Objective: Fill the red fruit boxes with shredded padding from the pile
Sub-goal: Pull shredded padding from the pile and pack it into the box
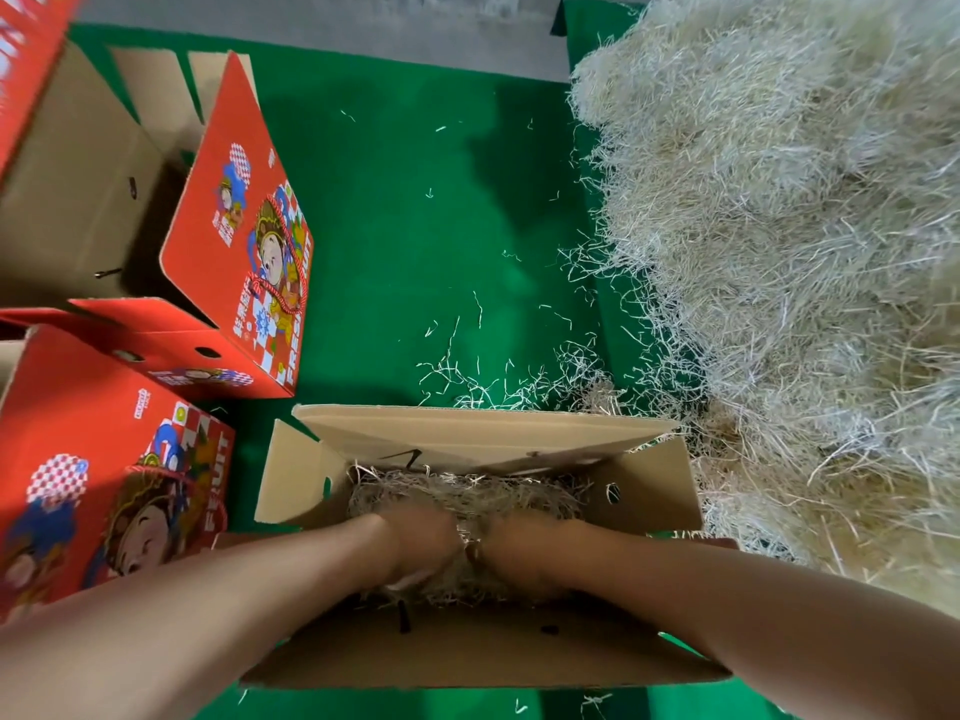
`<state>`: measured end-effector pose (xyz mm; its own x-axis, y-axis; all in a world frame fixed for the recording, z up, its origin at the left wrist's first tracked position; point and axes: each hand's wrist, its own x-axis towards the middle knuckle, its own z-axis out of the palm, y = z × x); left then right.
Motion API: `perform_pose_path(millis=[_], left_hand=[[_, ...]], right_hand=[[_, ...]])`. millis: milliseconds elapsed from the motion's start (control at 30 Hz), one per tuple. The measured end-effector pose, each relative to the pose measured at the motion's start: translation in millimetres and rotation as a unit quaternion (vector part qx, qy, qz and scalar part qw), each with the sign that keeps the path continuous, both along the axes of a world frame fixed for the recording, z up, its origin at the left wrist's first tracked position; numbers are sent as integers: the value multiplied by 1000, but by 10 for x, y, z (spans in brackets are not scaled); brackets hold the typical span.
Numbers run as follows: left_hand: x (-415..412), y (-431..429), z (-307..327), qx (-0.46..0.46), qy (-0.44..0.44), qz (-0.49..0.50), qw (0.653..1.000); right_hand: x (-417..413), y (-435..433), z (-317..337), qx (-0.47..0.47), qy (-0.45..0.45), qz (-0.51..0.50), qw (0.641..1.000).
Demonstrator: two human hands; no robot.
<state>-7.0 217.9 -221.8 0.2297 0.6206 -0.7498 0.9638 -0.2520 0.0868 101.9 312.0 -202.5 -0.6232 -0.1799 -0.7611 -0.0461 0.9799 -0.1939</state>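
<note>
The padding (467,491) lies as a wad in the bottom of the open box (649,491), filling its middle and leaving bare cardboard along the near wall. Both hands are down inside this box. The left hand (421,543) and right hand (519,556) sit side by side on the wad, almost touching. Their fingers are sunk in the strands, so I cannot tell whether they grip or press flat.

The box's far flap (467,428) leans inward over the padding, narrowing the opening; the side flaps stand outward. Just right of the box, touching its right edge, rises the pile (779,252) of shredded padding. Loose strands (493,387) lie scattered just beyond the far flap. Farther beyond it, the green mat (415,226) stretches to a grey floor (363,28). Left of the box, a narrow strip of mat separates it from a red fruit box (78,459). Another red box (244,226) stands open farther back on the left.
</note>
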Motion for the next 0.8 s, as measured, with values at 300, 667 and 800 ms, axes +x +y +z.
perform_pose_path(millis=[300,667,800], left_hand=[[-92,-120,-68,-237,99,1,966],[-297,-198,-66,-100,150,93,979],[-260,-115,140,13,65,106,992]], right_hand=[[169,98,-116,131,-135,116,975],[209,310,-49,169,-109,-1,980],[114,253,127,121,12,-35,992]])
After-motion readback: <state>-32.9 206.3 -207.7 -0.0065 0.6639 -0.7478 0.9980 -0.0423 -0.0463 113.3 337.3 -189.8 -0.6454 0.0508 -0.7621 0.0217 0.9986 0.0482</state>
